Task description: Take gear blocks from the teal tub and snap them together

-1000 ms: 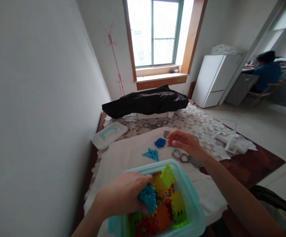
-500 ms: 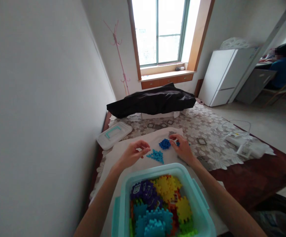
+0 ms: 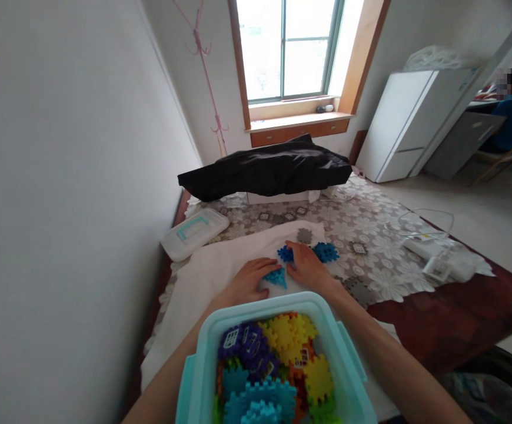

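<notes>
My left hand (image 3: 252,279) lies low over the white cloth with its fingers stretched out, the fingertips on a light blue triangle of interlocking pieces (image 3: 277,277). My right hand (image 3: 308,266) reaches in from the other side, fingers spread, and partly covers a dark blue notched piece (image 3: 285,254). Its fingertips touch or rest over that piece; how firmly is hidden. Just beyond the right hand sits another dark blue assembled piece (image 3: 326,252). Close in front of me, between my forearms, stands a turquoise tub (image 3: 260,304) holding purple, yellow, light blue, orange and green notched pieces (image 3: 288,337).
The white cloth (image 3: 212,277) covers part of a floral table cover (image 3: 384,259). A clear lid (image 3: 195,234) lies at the left by the wall. Black sheeting (image 3: 269,171) spans the far end. Grey pieces (image 3: 304,235) lie nearby; plastic packaging (image 3: 448,265) is at the right.
My left hand has come down and flattened onto the light blue triangle. My right hand has shifted left over the dark blue piece, uncovering the other blue one. The view has tilted slightly down.
</notes>
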Available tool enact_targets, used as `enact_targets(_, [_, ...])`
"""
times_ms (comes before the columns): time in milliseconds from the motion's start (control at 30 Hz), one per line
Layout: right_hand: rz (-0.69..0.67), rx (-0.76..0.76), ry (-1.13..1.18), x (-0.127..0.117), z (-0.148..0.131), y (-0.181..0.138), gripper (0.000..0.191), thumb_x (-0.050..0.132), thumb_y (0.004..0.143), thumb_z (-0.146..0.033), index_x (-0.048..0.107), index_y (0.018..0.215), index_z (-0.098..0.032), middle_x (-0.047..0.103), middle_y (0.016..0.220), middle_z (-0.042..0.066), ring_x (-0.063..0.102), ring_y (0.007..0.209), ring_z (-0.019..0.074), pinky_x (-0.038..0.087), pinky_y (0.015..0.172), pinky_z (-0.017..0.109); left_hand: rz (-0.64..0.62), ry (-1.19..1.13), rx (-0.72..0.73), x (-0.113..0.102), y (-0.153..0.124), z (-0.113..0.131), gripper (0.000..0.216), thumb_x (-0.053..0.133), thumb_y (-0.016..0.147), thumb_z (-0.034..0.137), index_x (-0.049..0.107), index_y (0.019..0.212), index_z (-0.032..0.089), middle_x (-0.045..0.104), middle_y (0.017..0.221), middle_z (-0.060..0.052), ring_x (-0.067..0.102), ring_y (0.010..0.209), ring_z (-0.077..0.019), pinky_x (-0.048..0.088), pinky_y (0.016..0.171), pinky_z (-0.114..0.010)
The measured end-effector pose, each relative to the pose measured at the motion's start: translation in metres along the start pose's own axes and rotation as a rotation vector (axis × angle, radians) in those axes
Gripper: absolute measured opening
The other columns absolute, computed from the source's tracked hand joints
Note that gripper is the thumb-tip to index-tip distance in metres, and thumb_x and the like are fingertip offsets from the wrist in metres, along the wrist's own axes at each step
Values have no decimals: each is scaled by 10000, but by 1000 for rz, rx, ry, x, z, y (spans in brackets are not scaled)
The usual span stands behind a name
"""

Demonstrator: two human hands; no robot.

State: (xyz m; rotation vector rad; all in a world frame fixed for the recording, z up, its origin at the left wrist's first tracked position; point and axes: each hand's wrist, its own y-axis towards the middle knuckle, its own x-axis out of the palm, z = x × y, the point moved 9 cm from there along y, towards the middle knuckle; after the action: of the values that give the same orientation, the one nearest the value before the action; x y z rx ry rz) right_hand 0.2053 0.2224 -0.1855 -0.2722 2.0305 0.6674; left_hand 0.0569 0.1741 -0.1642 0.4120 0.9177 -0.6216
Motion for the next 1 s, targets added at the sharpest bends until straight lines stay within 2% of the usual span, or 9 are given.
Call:
enact_targets(67, [-35, 45, 13, 4, 3, 0, 514, 559, 858, -105, 461, 1363, -122, 636, 1333, 202, 613, 1226, 282, 464, 1087, 418, 18, 15, -20, -1, 2, -1, 666, 698, 797, 205, 592, 1453, 249, 599, 1504, -94, 518, 1390, -309, 352, 1216, -502])
enact_targets(200, [-81, 58, -50, 5, 0, 3, 432, 538, 848, -67, 521, 1275, -126, 661, 1280, 190, 612, 1204, 288, 455, 1051, 397, 63, 22, -24, -4, 3, 0, 445, 655, 914, 244, 662, 1358, 219, 687, 1370, -99, 582, 1274, -272, 417, 1162, -455])
enact_targets(333, [-115, 15, -107, 4, -7, 4, 423, 535, 895, -98, 533, 1315, -147, 666, 1305, 169, 590, 1237, 303, 427, 1057, 411, 62, 54, -14, -5, 2, 2, 391, 572, 999, 263, 646, 1380, 219, 691, 1344, -102, 579, 1248, -257, 452, 1141, -445])
enact_targets(467, [-65, 44, -106, 0, -6, 5, 456, 475, 1004, -176, 439, 1454, -109, 668, 1325, 196, 606, 1213, 313, 432, 1041, 421, 62, 64, -40, -5, 1, -4, 353, 512, 1031, 256, 641, 1357, 214, 694, 1323, -104, 605, 1223, -242, 467, 1132, -436])
enact_targets(600, [-64, 97, -99, 1, -1, 7, 343, 424, 1074, -254, 516, 1368, -103, 713, 1196, 192, 642, 1116, 308, 452, 990, 415, 108, 42, -104, -9, 0, -14, 315, 453, 1055, 290, 639, 1291, 197, 694, 1286, -115, 631, 1189, -242, 478, 1101, -419])
enact_targets(700, [-107, 32, -131, 6, -5, 6, 315, 523, 1037, -238, 556, 1331, -129, 677, 1295, 185, 601, 1185, 330, 444, 1003, 435, 173, -8, -189, -13, -3, -28, 274, 425, 1059, 310, 635, 1181, 183, 709, 1159, -113, 653, 1074, -244, 498, 1020, -405])
enact_targets(800, [-128, 9, -110, 8, -4, 5, 378, 630, 993, -276, 557, 1338, -141, 645, 1366, 180, 561, 1248, 339, 439, 1031, 438, 258, -115, -283, -16, -6, -46, 269, 424, 1056, 385, 595, 972, 195, 677, 932, -72, 623, 880, -221, 507, 860, -363])
enact_targets(900, [-148, 33, -81, 9, 0, 5, 347, 654, 978, -258, 574, 1296, -147, 691, 1262, 158, 575, 1226, 319, 447, 1031, 414, 393, -349, -387, -26, -11, -65, 393, 430, 1030, 553, 505, 849, 213, 561, 772, -19, 516, 717, -178, 460, 677, -306])
enact_targets(1000, [-146, 41, -111, 9, 0, 6, 323, 619, 982, -202, 567, 1294, -135, 700, 1212, 163, 588, 1209, 312, 452, 1027, 399, 370, -703, -427, -35, -10, -65, 548, 464, 944, 744, 468, 818, 211, 471, 718, 14, 401, 609, -128, 360, 545, -256])
